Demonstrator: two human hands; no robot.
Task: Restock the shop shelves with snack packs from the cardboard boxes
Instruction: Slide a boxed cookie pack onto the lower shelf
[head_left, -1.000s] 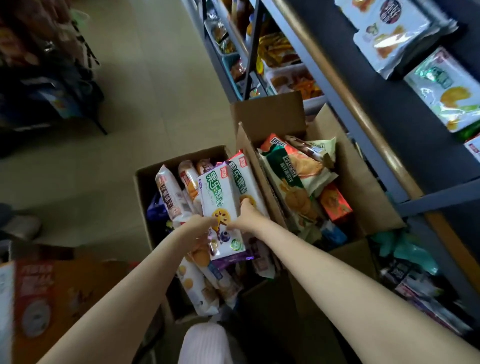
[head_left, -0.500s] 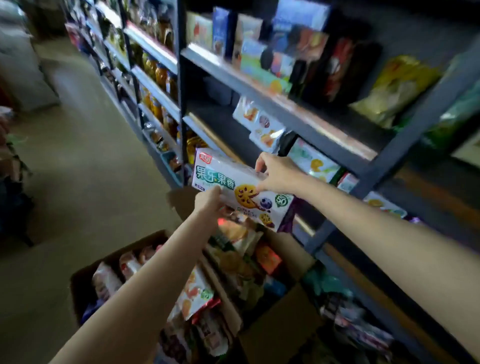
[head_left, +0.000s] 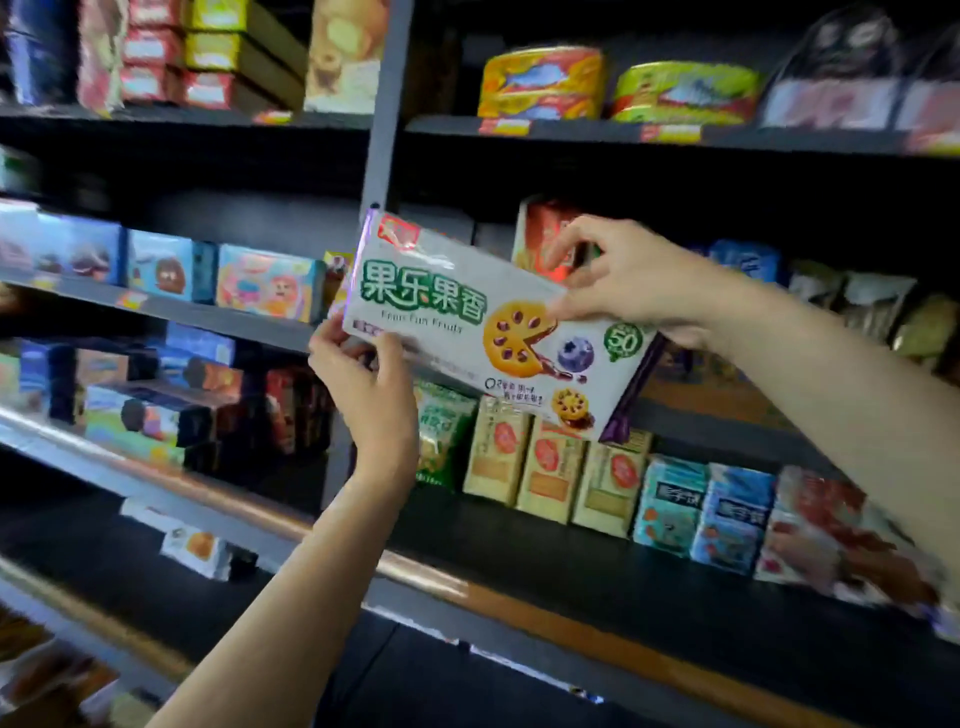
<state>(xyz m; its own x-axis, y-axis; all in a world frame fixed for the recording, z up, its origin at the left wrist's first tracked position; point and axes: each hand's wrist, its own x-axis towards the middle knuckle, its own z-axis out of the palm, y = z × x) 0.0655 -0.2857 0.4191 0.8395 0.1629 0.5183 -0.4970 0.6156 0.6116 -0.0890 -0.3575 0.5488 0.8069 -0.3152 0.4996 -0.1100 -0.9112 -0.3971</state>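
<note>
The biscuit pack (head_left: 488, 322) is up in the air, tilted, right in front of the dark shelves (head_left: 571, 566)! Left hand (head_left: 371, 395) grips its lower left corner, right hand (head_left: 631, 280) pinches the upper right edge. Yellow packs (head_left: 545, 467) stand on the shelf just below it.

bare shelf front (head_left: 597, 582), packs (head_left: 550, 467) behind
</note>
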